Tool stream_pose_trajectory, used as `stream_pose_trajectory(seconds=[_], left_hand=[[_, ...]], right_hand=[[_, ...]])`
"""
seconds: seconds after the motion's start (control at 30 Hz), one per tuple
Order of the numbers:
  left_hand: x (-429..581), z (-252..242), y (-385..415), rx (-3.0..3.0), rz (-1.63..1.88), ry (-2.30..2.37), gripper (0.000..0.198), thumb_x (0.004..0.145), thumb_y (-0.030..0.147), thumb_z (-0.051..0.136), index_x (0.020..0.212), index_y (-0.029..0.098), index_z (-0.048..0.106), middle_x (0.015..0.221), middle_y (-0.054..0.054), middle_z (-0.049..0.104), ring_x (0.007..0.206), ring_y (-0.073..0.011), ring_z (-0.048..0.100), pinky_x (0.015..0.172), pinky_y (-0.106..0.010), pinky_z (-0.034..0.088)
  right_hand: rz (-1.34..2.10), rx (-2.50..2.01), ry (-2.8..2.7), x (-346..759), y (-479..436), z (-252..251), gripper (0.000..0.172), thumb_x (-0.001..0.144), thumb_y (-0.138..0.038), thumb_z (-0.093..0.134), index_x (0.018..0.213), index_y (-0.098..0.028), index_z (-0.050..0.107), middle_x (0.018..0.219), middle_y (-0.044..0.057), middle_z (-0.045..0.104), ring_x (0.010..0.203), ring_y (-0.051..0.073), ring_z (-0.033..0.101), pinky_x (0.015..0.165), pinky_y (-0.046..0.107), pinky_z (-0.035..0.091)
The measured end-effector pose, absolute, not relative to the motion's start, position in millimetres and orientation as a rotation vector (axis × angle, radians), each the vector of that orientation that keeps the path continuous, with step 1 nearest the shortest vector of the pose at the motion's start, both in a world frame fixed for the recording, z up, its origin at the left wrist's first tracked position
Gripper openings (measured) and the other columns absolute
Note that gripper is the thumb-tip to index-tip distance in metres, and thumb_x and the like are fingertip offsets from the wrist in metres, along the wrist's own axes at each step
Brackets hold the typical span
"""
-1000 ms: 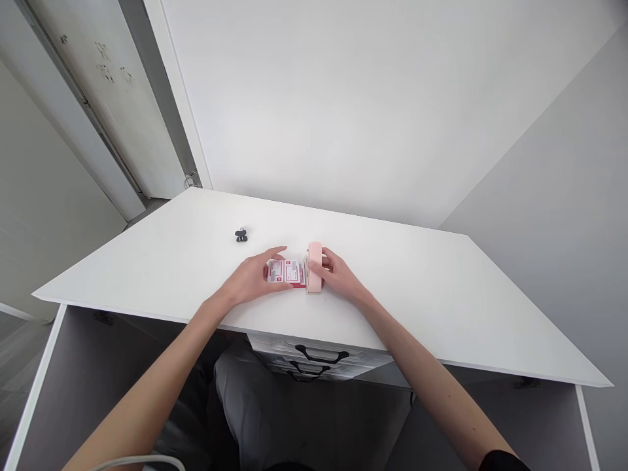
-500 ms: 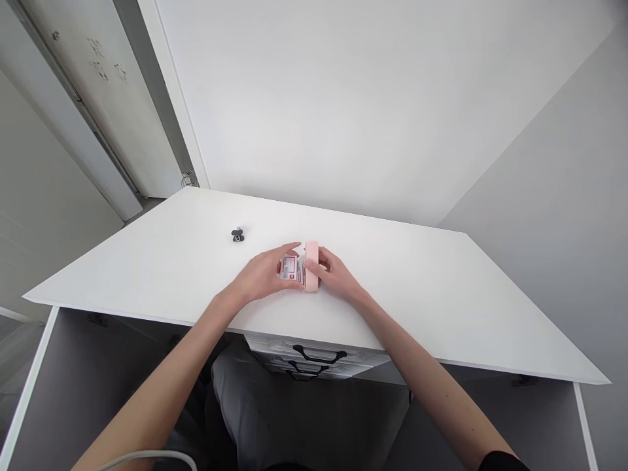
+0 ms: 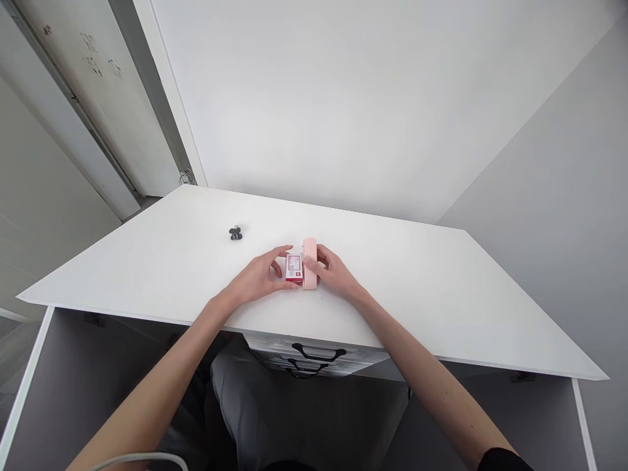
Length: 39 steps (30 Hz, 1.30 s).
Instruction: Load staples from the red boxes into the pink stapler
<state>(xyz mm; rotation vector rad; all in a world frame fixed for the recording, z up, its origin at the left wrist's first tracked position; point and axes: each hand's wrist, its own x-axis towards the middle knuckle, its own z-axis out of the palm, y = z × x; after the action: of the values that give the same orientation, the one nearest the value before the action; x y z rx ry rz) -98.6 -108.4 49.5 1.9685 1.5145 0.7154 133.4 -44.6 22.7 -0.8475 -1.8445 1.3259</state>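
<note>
A small white box [image 3: 294,267] with red edges and a printed label lies on the white tabletop, against the left side of a pink upright block-like object [image 3: 309,263]. My left hand [image 3: 259,276] curves around the white box from the left, its thumb near the front edge and its index finger near the back. These fingers are spread, with a gap between the palm and the box. My right hand [image 3: 337,273] grips the pink object from the right, thumb on top and fingers behind it. What exactly the pink object is, I cannot make out.
A small dark clip-like item [image 3: 235,233] rests toward the back left of the tabletop [image 3: 417,294]. Below the front edge are drawers with black handles [image 3: 318,354]. A white wall [image 3: 314,104] rises behind the table, and a grey wall stands at the right.
The white box, tilted within the left hand before, now lies flatter and closer against the pink object. My left fingers have loosened slightly around it. The right hand keeps its grip.
</note>
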Motion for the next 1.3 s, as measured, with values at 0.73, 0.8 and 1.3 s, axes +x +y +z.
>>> stream_pose_trajectory(seconds=[0.73, 0.8, 1.3], left_hand=[[-100, 40, -112, 1.994, 0.798, 1.477, 0.097, 0.074, 0.062, 0.082, 0.155, 0.028, 0.043, 0.145, -0.010, 0.060, 0.105, -0.0246, 0.066, 0.093, -0.041, 0.055], [-105, 38, -112, 2.041, 0.891, 1.532, 0.087, 0.080, 0.063, 0.076, 0.153, 0.028, 0.045, 0.151, -0.011, 0.054, 0.117, -0.0275, 0.062, 0.100, -0.044, 0.053], [-152, 24, -86, 2.119, 0.979, 2.223, 0.080, 0.080, 0.008, 0.046, 0.158, 0.009, 0.028, 0.152, -0.022, 0.055, 0.153, -0.0407, 0.031, 0.119, -0.065, 0.030]], right_hand=[[1.269, -0.868, -1.832, 132, -44, 20, 0.047, 0.097, -0.059, 0.063, 0.128, -0.025, 0.064, 0.130, 0.009, 0.070, 0.119, 0.025, 0.065, 0.094, 0.039, 0.056], [1.274, -0.872, -1.822, 131, -44, 20, 0.047, 0.097, -0.059, 0.064, 0.128, -0.025, 0.064, 0.131, 0.009, 0.070, 0.120, 0.025, 0.065, 0.095, 0.039, 0.056], [1.295, -0.881, -1.813, 132, -44, 19, 0.046, 0.098, -0.060, 0.062, 0.130, -0.027, 0.063, 0.132, 0.007, 0.070, 0.124, 0.026, 0.063, 0.094, 0.039, 0.057]])
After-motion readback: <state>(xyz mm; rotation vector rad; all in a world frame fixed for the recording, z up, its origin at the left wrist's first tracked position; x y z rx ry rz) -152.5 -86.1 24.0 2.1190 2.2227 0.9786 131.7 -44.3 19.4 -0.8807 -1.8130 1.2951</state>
